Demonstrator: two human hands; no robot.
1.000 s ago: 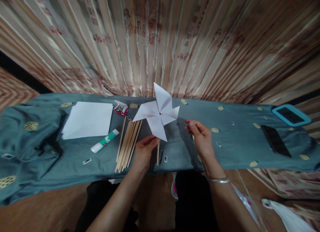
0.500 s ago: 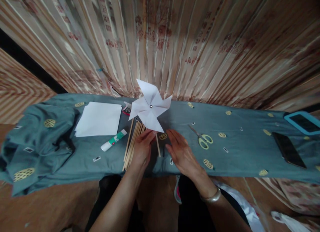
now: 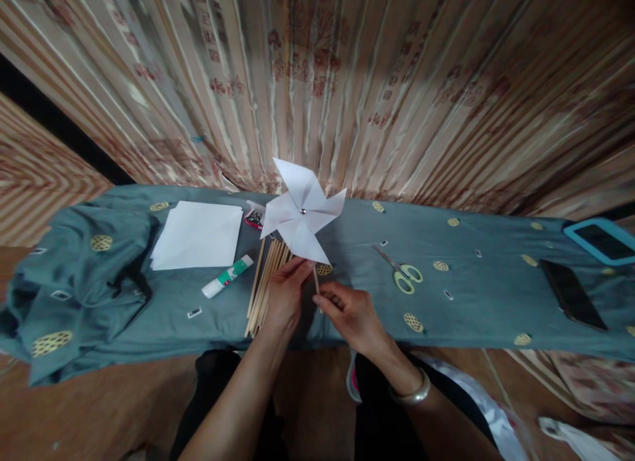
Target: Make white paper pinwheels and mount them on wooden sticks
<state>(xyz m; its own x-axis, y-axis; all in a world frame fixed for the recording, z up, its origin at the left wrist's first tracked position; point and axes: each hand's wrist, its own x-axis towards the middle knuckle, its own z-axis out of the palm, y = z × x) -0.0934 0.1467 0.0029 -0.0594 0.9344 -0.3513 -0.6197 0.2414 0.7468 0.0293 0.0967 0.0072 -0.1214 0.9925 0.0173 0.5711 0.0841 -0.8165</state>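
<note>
A white paper pinwheel [image 3: 300, 213] with a metal pin at its centre stands upright on a thin wooden stick. My left hand [image 3: 286, 290] holds the stick just under the paper blades. My right hand [image 3: 347, 312] grips the lower part of the same stick, right beside the left hand. Both hands hover over the teal cloth [image 3: 471, 295] that covers the table. A bundle of wooden sticks [image 3: 264, 280] lies on the cloth just left of my left hand.
A stack of white paper [image 3: 198, 235], a glue stick [image 3: 227, 276] and a small box of pins [image 3: 254, 217] lie at the left. Green-handled scissors [image 3: 403, 272] lie right of my hands. A dark phone [image 3: 570, 293] and a blue-framed tablet [image 3: 598, 240] sit far right. A striped curtain hangs behind.
My right hand moved left from beside the scissors and closed on the pinwheel's stick. The pinwheel stayed upright in my left hand.
</note>
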